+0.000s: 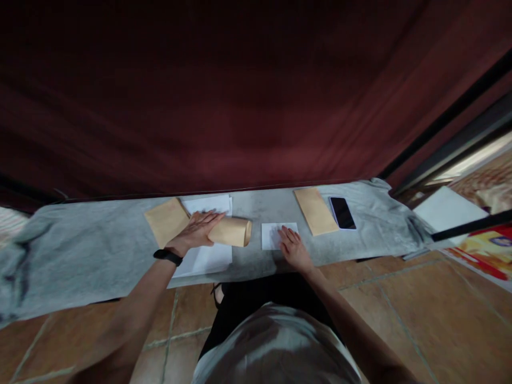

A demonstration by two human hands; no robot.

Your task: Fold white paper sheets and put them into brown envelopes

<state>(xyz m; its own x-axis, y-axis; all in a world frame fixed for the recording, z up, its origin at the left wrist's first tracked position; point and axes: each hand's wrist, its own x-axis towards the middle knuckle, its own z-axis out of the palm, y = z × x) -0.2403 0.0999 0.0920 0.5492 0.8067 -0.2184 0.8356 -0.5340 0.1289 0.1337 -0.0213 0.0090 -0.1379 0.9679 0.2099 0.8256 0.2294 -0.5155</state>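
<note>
Head view: left grip (200, 228) open, laid flat over gaping envelope (230, 231). Right grip (295, 248) has fingers on white card (269, 238); can't tell if pinching. White sheets (204, 261) under left grip; second envelope (165, 220) left of it. Right of right grip: third envelope (316, 211), then phone (343, 213). All on cloth-covered table (100, 240).

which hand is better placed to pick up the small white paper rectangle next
Probably the right hand: its fingers rest on the small white paper rectangle, while the left hand lies on a tan paper envelope, farther away.
</note>
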